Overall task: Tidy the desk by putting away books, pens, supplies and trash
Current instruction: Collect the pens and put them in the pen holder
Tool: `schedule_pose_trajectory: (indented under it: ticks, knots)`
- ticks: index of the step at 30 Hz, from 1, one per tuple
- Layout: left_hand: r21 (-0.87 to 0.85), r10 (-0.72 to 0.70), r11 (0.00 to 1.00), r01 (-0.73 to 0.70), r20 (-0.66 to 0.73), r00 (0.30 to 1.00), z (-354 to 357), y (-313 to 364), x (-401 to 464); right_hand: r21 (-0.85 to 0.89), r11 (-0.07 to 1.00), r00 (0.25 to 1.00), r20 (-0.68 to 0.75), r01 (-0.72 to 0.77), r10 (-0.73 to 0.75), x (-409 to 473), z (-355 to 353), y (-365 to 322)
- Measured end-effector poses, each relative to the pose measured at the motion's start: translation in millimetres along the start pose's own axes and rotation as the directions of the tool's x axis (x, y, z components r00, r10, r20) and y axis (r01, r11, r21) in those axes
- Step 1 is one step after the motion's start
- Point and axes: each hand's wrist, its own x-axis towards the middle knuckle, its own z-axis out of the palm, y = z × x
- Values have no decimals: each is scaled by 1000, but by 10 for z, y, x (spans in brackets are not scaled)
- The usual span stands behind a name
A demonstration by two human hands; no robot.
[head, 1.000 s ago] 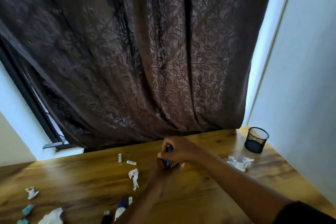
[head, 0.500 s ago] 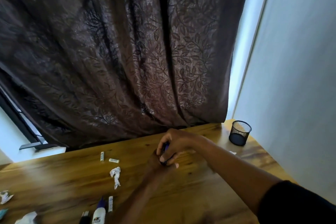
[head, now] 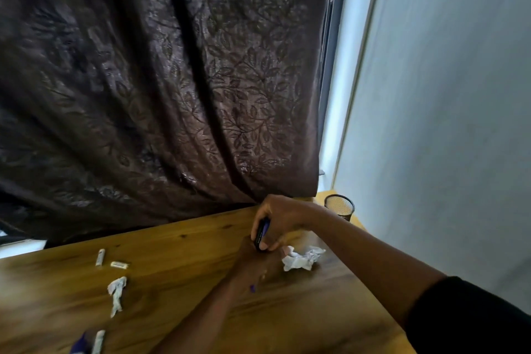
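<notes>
The right hand (head: 277, 218) pinches a dark pen (head: 262, 234) between thumb and curled fingers, just left of the crumpled paper (head: 301, 259). The left hand (head: 255, 259) lies under it, touching the lower end of the pen; whether its fingers grip the pen or only rest there I cannot tell. It seems the pen is being gathered for the mesh cup (head: 339, 207), which stands behind the paper, near the far right corner of the desk (head: 178, 276). To do this well, carry the pen upright and lower it straight into the cup. The way from the paper to the cup looks free, but the desk edge is just beside the cup. Two small white sticks (head: 100, 257) lie well left of the paper.
</notes>
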Motion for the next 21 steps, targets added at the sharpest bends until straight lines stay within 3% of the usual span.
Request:
schedule_pose_trajectory:
  ticks: [5,10,13,17,21]
  knots:
    - [-14,23,1000,-22,60,998,262,14,122,-151,987,996,-60,51,-61,-121,-171,255]
    - [-22,15,1000,-14,30,999,500,40,270,-180,983,993,-95,45,-63,-240,-350,406]
    - [114,62,992,-62,7,998,601,2,395,-225,974,987,-142,35,-68,-326,-546,472]
    - [150,71,986,-79,61,996,687,-81,465,-249,964,967,-252,-93,28,-426,-944,608]
    - [469,130,873,-134,40,991,730,-195,486,-295,920,921,-365,-257,140,-481,-1260,792]
